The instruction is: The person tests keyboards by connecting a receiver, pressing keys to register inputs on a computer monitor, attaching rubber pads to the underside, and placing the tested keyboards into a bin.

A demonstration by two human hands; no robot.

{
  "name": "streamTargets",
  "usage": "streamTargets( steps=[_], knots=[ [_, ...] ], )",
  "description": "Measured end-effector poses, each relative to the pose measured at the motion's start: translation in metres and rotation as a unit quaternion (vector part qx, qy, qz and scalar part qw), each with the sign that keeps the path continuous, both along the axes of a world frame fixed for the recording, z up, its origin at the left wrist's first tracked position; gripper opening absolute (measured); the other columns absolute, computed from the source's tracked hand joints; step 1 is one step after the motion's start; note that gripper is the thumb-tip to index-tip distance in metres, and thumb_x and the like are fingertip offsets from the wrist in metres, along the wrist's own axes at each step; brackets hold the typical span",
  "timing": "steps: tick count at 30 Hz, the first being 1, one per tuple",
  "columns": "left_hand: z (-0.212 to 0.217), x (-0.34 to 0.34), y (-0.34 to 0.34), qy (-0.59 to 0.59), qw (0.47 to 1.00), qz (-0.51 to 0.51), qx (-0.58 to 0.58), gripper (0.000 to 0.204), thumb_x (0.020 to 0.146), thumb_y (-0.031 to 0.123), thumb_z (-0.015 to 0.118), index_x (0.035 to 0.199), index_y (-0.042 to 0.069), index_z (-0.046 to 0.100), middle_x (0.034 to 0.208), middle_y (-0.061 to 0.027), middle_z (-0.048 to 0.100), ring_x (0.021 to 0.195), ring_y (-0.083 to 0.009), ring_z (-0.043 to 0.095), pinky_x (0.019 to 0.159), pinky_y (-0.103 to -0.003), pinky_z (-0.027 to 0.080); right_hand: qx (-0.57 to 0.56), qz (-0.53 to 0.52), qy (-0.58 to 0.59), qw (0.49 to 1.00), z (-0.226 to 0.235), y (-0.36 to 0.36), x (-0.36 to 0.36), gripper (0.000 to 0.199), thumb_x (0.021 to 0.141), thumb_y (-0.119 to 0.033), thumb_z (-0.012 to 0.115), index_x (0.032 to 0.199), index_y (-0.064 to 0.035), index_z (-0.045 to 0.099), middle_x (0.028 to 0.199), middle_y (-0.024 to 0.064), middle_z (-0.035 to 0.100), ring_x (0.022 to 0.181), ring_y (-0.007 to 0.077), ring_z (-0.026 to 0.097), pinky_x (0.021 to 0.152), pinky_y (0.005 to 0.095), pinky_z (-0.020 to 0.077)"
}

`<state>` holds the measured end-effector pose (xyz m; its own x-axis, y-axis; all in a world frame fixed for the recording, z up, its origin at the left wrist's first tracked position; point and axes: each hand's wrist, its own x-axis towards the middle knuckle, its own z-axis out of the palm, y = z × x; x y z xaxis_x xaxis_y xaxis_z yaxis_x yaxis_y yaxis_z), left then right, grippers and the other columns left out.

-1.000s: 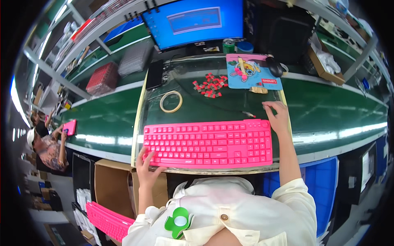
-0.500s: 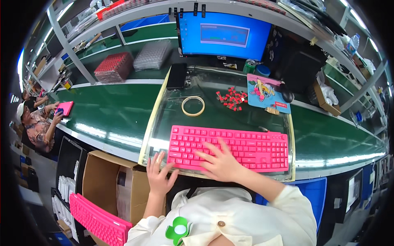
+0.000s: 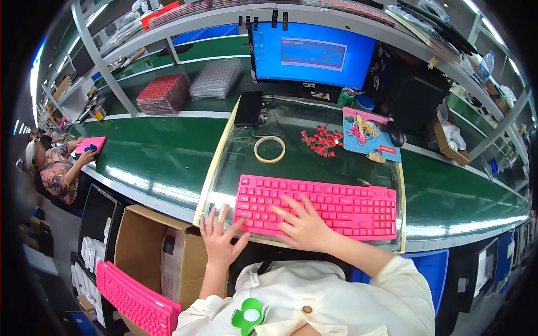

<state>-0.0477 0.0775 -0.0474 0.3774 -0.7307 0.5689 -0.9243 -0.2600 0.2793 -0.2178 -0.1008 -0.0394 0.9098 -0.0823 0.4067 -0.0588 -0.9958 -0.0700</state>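
Note:
A bright pink keyboard lies flat on a clear mat on the bench, close to me. My right hand rests over its left half, fingers spread across the keys. Beside the keyboard's lower left corner is my left hand, its fingers stretched apart and the thumb side close to the edge; it holds nothing. Behind the keyboard, a monitor shows a blue screen with a keyboard-layout window open on it.
A roll of tape, a pile of small red-and-black parts, a mouse pad and a black mouse lie beyond the keyboard. More pink keyboards stand by a cardboard box at lower left. A co-worker handles a pink item at far left.
The whole view has shifted slightly. My right hand still hovers about the left keys with its fingers a little moved; my left hand has spread its fingers a bit more.

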Motion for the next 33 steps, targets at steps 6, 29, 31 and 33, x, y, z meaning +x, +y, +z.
streamTargets(
  steps=[6,29,31,33],
  knots=[
    [0.045,-0.002,-0.041,0.029,0.995,-0.075,-0.063,0.029,0.072,0.019,0.068,0.101,0.017,0.067,0.122,-0.0027,0.056,0.122,-0.0274,0.042,0.106,-0.043,0.023,0.07,0.055,0.113,0.99,0.024,-0.022,0.111,0.035,0.081,-0.031,0.059,0.112,-0.0172,0.059,0.138,0.0063,0.043,0.132,0.0338,0.03,0.104,0.064,0.0161],
    [0.045,0.044,-0.028,-0.026,0.952,0.021,0.303,0.041,0.077,0.039,0.063,0.112,0.019,0.06,0.114,0.003,0.062,0.125,-0.0309,0.04,0.106,-0.062,0.013,0.075,-0.022,0.076,0.994,0.021,0.014,0.092,0.056,0.086,-0.056,0.046,0.135,-0.0304,0.041,0.134,0.0013,0.047,0.132,0.0344,0.029,0.103,0.0677,0.0104],
    [0.044,0.037,-0.04,-0.014,0.972,-0.02,0.236,0.038,0.077,0.037,0.063,0.111,0.018,0.061,0.115,0.002,0.061,0.124,-0.03,0.041,0.105,-0.061,0.015,0.096,-0.04,0.125,0.987,0.021,-0.007,0.076,0.055,0.086,-0.056,0.047,0.135,-0.0307,0.041,0.13,0.0022,0.05,0.131,0.0334,0.032,0.103,0.068,0.0104],
    [0.04,0.022,-0.065,-0.015,0.986,-0.115,0.116,0.035,0.079,0.032,0.064,0.11,0.017,0.061,0.116,-0.0001,0.06,0.119,-0.0287,0.046,0.104,-0.058,0.022,0.078,-0.093,0.148,0.981,0.017,-0.035,0.033,0.05,0.086,-0.052,0.049,0.131,-0.0304,0.047,0.119,0.0038,0.059,0.127,0.0296,0.038,0.103,0.0677,0.0101]
  ],
)
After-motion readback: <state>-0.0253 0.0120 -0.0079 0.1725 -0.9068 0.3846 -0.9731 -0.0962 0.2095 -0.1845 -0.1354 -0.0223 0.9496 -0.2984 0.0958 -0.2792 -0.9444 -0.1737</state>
